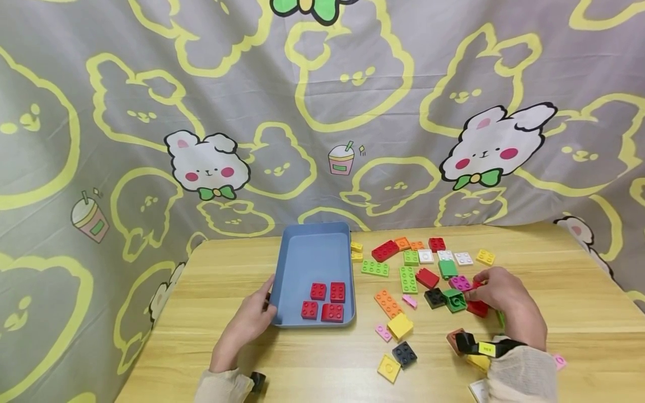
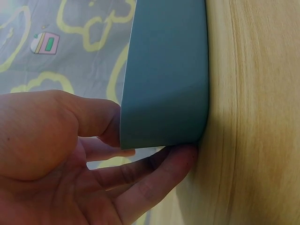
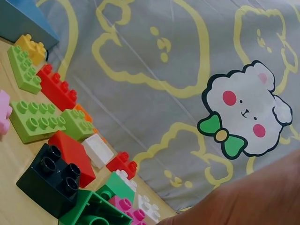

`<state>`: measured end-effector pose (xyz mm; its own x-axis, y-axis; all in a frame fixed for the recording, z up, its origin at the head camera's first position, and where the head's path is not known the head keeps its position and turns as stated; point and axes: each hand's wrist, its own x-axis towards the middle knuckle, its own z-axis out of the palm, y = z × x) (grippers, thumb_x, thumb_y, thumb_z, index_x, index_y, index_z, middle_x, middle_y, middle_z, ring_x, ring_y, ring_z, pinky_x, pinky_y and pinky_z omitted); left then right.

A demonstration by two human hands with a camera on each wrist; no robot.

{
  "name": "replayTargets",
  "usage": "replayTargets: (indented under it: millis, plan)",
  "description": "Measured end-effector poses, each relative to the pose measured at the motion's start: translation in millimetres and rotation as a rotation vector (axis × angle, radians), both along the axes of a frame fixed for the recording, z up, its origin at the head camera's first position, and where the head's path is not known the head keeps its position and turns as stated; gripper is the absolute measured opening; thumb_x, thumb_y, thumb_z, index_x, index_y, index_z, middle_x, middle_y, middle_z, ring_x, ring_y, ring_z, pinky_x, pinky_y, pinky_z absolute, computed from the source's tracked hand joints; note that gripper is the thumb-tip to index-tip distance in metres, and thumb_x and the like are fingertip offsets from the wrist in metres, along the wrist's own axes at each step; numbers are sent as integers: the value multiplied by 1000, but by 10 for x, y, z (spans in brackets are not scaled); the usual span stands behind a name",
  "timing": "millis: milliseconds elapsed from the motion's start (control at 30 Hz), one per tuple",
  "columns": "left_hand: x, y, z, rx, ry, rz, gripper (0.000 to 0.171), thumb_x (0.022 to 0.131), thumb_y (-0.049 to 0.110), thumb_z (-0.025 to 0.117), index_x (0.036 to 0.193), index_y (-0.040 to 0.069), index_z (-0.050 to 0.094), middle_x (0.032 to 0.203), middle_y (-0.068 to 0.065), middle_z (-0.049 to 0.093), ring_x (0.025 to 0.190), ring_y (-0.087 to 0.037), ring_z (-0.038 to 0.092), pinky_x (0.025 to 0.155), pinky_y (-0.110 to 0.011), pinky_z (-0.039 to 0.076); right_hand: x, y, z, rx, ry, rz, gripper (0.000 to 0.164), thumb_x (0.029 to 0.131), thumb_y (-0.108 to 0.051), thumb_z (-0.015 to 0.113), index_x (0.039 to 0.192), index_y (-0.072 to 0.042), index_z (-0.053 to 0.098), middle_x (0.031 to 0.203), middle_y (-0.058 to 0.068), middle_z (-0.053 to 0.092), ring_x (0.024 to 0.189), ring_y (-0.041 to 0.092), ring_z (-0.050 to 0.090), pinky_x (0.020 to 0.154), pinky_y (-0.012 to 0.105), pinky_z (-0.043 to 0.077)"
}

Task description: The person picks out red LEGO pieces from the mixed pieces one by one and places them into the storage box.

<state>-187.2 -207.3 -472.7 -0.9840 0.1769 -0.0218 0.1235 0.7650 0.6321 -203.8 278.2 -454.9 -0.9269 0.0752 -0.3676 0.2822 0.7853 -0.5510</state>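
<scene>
My left hand (image 1: 252,316) grips the blue tray (image 1: 312,257) at its near left corner. In the left wrist view its thumb lies at the rim and a fingertip presses low on the tray wall (image 2: 164,93). Several red bricks (image 1: 332,312) sit in the near right part of the tray. Over on the right, my right hand (image 1: 509,299) reaches down among loose bricks and pinches a red brick (image 1: 476,285), mostly covered by the fingers. Another red brick (image 1: 476,308) lies under the hand. A green brick (image 1: 455,301) and a magenta brick (image 1: 461,282) lie beside the fingertips.
Loose bricks spread right of the tray, among them a black brick (image 1: 434,298), a long red brick (image 1: 385,251), an orange brick (image 1: 388,304) and a yellow brick (image 1: 400,326). The wooden table (image 1: 201,291) ends at a patterned curtain (image 1: 327,112) behind.
</scene>
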Motion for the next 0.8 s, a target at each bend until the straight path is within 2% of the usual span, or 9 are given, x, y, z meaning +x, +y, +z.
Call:
replayTargets:
  millis: [167, 467, 800]
  plan:
    - [-1, 3, 7, 5, -2, 1, 69, 86, -8, 54, 151, -7, 31, 106, -21, 63, 86, -24, 58, 68, -35, 52, 7, -4, -3, -2, 4, -11, 58, 78, -23, 78, 116, 17, 57, 108, 37, 55, 91, 41, 52, 78, 54, 45]
    - [-3, 4, 3, 10, -7, 3, 69, 86, -8, 54, 151, -7, 30, 106, -21, 63, 86, -24, 58, 68, -36, 52, 18, -2, 8, -62, -33, -82, 48, 82, -21, 75, 111, 13, 58, 90, 19, 54, 84, 34, 48, 70, 42, 41]
    - [-3, -3, -5, 13, -6, 4, 69, 86, -8, 54, 151, -6, 30, 107, -22, 63, 86, -24, 58, 69, -36, 52, 43, 9, 63, -80, -30, -92, 47, 85, -17, 71, 115, 16, 56, 94, 24, 57, 86, 35, 51, 70, 43, 45]
